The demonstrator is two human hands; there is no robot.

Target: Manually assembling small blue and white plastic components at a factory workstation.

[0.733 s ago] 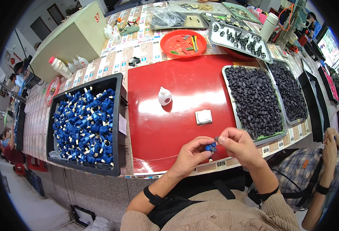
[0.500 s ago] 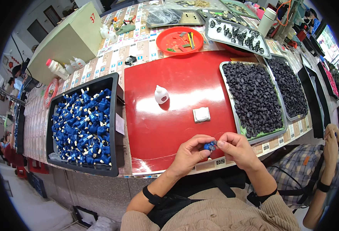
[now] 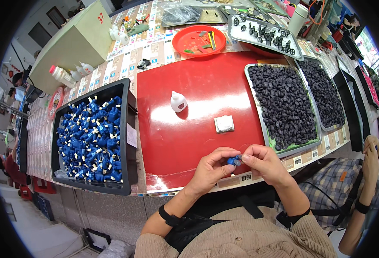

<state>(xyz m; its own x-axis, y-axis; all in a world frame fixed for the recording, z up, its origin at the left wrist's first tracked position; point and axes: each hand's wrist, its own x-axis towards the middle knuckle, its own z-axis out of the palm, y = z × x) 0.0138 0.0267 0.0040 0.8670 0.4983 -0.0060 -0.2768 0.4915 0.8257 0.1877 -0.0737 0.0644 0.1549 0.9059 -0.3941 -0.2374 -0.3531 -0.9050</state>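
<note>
Pinching a small blue part (image 3: 231, 161) between the fingertips of both hands, the person is holding it just above the near edge of the red mat (image 3: 198, 86). The left hand (image 3: 211, 167) is gripping it from the left, the right hand (image 3: 264, 162) is meeting it from the right with thumb and forefinger closed on its tip; the two are equally close to it, and the part's long axis is too small to tell. Just beyond the hands, a small white square pad (image 3: 224, 124) is lying near the mat's middle, and farther in a small white squeeze bottle (image 3: 178, 101) is standing upright. Along the mat's right edge a tray of small black parts (image 3: 282, 103) is sitting within the right hand's reach; off the left edge a black bin of blue parts (image 3: 90, 133) is resting, well apart from the left hand. At the far edge a red round dish (image 3: 198, 41) is holding odd bits. The table (image 3: 120, 56) is running on both ways, crowded; another person's arm (image 3: 366, 189) is showing at the right.
</note>
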